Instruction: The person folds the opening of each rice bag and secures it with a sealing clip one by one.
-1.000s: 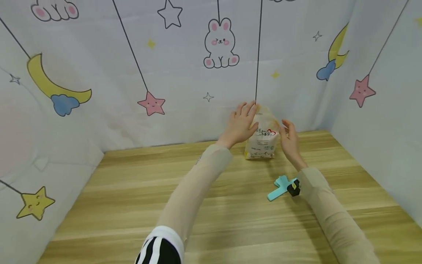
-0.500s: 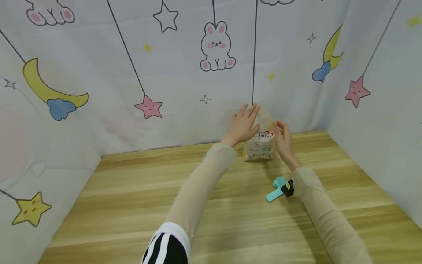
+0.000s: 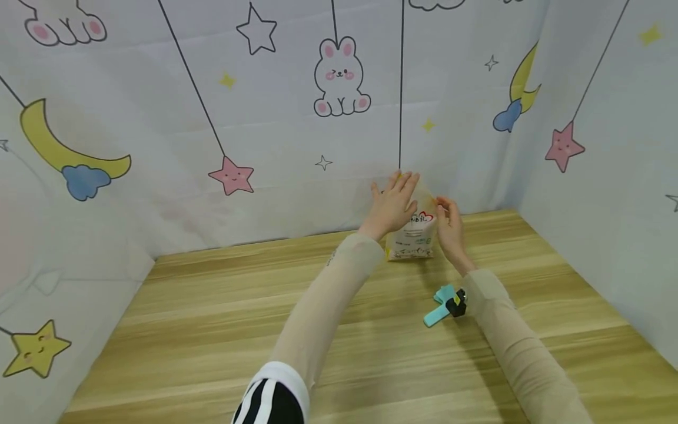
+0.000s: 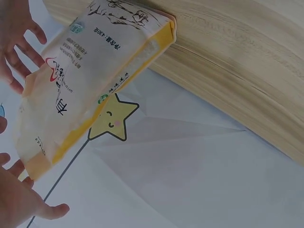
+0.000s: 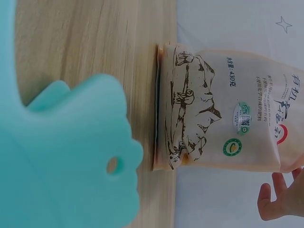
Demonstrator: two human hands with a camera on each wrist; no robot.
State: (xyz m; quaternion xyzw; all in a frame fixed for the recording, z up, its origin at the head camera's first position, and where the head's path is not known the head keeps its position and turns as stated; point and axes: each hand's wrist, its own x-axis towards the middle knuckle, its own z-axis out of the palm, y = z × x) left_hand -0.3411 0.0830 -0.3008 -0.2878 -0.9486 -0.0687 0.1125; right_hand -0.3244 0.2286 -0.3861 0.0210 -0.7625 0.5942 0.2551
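A cream food bag with yellow sides (image 3: 413, 241) stands upright on the wooden table, close to the back cloth. Its printed front shows a red heart and a drawn landscape. My left hand (image 3: 390, 206) lies across its upper left part, fingers spread and mostly straight, hiding some of the print. At the bag's upper right edge, my right hand (image 3: 450, 229) has loosely bent fingers. In the left wrist view, both the left hand (image 4: 21, 197) and the right hand (image 4: 19, 42) flank the bag's upper end. The right wrist view shows the right thumb (image 5: 268, 204) apart from the bag.
A teal sealing clip (image 3: 436, 315) lies on the table (image 3: 254, 330) below the right forearm and looms large in the right wrist view. A black wrist camera (image 3: 457, 303) overlaps it. White printed cloth (image 3: 265, 118) walls the table at back and sides.
The head view has drifted slightly. My left hand has moved rightward over the bag's upper part, covering more print. My right hand stays beside the bag's right edge.
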